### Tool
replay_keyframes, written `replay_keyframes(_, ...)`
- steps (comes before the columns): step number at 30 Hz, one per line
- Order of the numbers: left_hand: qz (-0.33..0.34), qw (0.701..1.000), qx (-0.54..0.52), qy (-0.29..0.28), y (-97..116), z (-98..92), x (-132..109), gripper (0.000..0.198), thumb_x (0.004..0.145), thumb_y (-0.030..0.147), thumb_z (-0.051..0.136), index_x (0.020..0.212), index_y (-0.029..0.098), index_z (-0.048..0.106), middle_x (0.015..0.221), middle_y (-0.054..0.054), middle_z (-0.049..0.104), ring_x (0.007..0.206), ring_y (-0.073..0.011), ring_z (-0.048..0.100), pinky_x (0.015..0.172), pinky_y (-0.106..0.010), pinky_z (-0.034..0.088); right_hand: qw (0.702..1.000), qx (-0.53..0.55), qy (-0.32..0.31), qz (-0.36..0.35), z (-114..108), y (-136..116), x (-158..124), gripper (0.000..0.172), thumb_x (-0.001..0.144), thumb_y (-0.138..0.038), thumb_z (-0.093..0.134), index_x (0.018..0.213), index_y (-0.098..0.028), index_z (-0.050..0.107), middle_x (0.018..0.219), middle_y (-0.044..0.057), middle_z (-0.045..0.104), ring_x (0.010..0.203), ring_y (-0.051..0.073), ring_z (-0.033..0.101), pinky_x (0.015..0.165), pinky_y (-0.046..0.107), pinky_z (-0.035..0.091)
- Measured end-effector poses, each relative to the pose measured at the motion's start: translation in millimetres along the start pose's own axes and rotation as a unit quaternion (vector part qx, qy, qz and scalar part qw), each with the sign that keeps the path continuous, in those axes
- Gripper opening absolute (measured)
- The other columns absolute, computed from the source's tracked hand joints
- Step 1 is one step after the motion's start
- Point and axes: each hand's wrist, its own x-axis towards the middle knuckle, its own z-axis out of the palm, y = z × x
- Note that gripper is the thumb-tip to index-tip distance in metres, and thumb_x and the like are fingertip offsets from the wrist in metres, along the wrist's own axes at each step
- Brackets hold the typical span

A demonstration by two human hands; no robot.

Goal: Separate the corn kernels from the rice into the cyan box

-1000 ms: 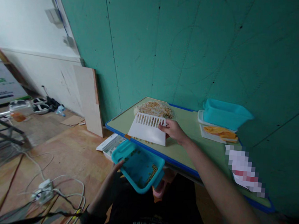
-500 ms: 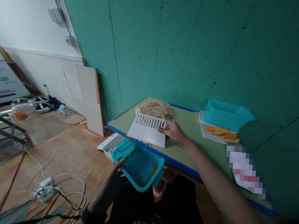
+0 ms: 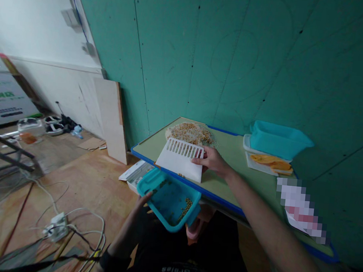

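Note:
My right hand (image 3: 213,159) is closed on the right edge of a white slotted scraper (image 3: 177,163), its slots facing the wall. Just beyond the slots lies a pile of yellowish beans mixed with pale grains (image 3: 190,131). A few beans sit by the scraper's near edge, at the table's rim. My left hand (image 3: 142,207) grips the left side of a turquoise plastic tub (image 3: 175,228), its thumb over the rim. The tub is held just below the table edge, and some beans (image 3: 185,208) have gathered along its right side.
On the table (image 3: 227,157), at the right, stand a second turquoise tub (image 3: 276,138) and a yellow cloth (image 3: 271,163) on a white tray. A white box (image 3: 136,174) is below the table's left corner. Cables and a power strip (image 3: 57,226) lie on the floor.
The view has shifted slightly. Both hands keep their holds, and the scraper and tub stay almost in place beside the table edge.

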Motion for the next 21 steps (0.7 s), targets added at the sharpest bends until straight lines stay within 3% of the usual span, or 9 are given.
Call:
replay_keyframes(5, 0.033, 0.999, 0.036, -0.003, -0.3, 4.7, -9.0, 0.088, 0.099, 0.054, 0.085, 0.175, 0.031, 0.047, 0.128, -0.017, 0.086, 0.113, -0.0381, 0.089, 0.099, -0.054, 0.072, 1.0, -0.01, -0.011, 0.002, 2.0, 0.8, -1.3, 0.067, 0.057, -0.043, 0.109, 0.107, -0.019, 0.072, 0.099, 0.009, 0.087, 0.081, 0.027, 0.082, 0.06, 0.033, 0.067)
replay_keyframes(10, 0.017, 1.0, 0.001, -0.022, -0.1, 3.3, -8.2, 0.091, 0.099, 0.042, 0.085, 0.179, 0.034, 0.044, 0.148, -0.02, 0.08, 0.119, -0.0398, 0.087, 0.098, -0.055, 0.072, 1.0, -0.006, -0.01, -0.006, 2.2, -1.7, -2.2, 0.066, 0.057, -0.045, 0.108, 0.107, -0.019, 0.072, 0.098, 0.009, 0.086, 0.08, 0.026, 0.081, 0.06, 0.032, 0.066)
replay_keyframes(15, -0.007, 1.0, 0.019, -0.015, 3.1, 0.8, -3.8, 0.092, 0.103, 0.049, 0.081, 0.183, 0.038, 0.036, 0.152, -0.02, 0.078, 0.117, -0.0381, 0.087, 0.098, -0.052, 0.071, 0.998, 0.0, 0.044, -0.038, -5.0, -18.3, -9.4, 0.063, 0.064, -0.053, 0.101, 0.107, -0.023, 0.066, 0.097, 0.006, 0.083, 0.077, 0.025, 0.079, 0.056, 0.032, 0.063)
replay_keyframes(18, -0.004, 0.999, 0.033, 0.005, 3.0, -1.6, -0.4, 0.09, 0.103, 0.049, 0.081, 0.182, 0.033, 0.04, 0.149, -0.021, 0.079, 0.119, -0.0384, 0.087, 0.096, -0.05, 0.072, 0.988, -0.094, 0.094, -0.082, 6.8, -28.5, -22.9, 0.045, 0.082, -0.052, 0.09, 0.105, -0.025, 0.063, 0.097, 0.008, 0.083, 0.081, 0.027, 0.08, 0.063, 0.034, 0.063)
replay_keyframes(21, -0.018, 0.999, 0.038, 0.007, -0.5, -5.0, 4.7, 0.09, 0.103, 0.05, 0.081, 0.182, 0.034, 0.039, 0.15, -0.02, 0.078, 0.124, -0.0384, 0.085, 0.093, -0.047, 0.072, 0.933, -0.303, 0.135, -0.138, 42.8, -34.7, -42.1, 0.017, 0.101, -0.039, 0.072, 0.104, -0.024, 0.064, 0.095, 0.01, 0.084, 0.086, 0.027, 0.081, 0.074, 0.033, 0.059)
